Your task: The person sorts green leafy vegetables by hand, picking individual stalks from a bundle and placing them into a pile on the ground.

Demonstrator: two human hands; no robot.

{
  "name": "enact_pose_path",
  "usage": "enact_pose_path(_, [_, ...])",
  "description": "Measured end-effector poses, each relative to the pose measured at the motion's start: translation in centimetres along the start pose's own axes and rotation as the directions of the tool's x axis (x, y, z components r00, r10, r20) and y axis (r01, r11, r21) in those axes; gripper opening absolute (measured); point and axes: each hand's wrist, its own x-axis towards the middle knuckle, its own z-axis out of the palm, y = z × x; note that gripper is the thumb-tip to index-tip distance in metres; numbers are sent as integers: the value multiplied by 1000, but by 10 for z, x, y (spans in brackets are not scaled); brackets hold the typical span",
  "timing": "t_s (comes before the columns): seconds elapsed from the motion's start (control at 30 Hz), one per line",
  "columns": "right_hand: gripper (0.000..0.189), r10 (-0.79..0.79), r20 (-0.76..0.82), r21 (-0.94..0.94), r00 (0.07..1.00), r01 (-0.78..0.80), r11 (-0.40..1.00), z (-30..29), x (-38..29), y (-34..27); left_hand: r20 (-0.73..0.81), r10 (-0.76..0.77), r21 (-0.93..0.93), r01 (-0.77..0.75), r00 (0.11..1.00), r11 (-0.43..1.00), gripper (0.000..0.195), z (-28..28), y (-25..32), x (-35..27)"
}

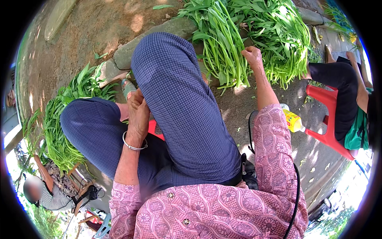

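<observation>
My right hand (253, 56) is at the right edge of a bunch of leafy green stems (222, 50), which look like water spinach. Its fingers are curled with the fingertips against the stems; whether one is pinched between them is unclear. A second heap of the same greens (277, 44) lies just beyond this hand. My left hand (138, 109), with a silver bangle (131, 146) on its wrist, is lowered between my knees. Its fingers are bent and partly hidden by my raised knee, so I cannot see what they hold.
Another heap of greens (62, 119) lies beyond my left knee. Stone kerb blocks (155, 38) run ahead of me. On the right are a yellow-labelled bottle (293, 121) and a person on a red plastic stool (323, 95). Another person (56, 191) sits at lower left.
</observation>
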Motion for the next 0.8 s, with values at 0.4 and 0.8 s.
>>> enact_pose_path(0.4, [34, 42, 128, -40, 991, -37, 999, 0, -6, 0, -6, -15, 65, 15, 1000, 998, 23, 1, 1, -1])
enact_pose_path(0.8, [35, 56, 41, 10, 998, -57, 998, -26, -10, -14, 2, -13, 59, 12, 1000, 998, 23, 2, -1, -2])
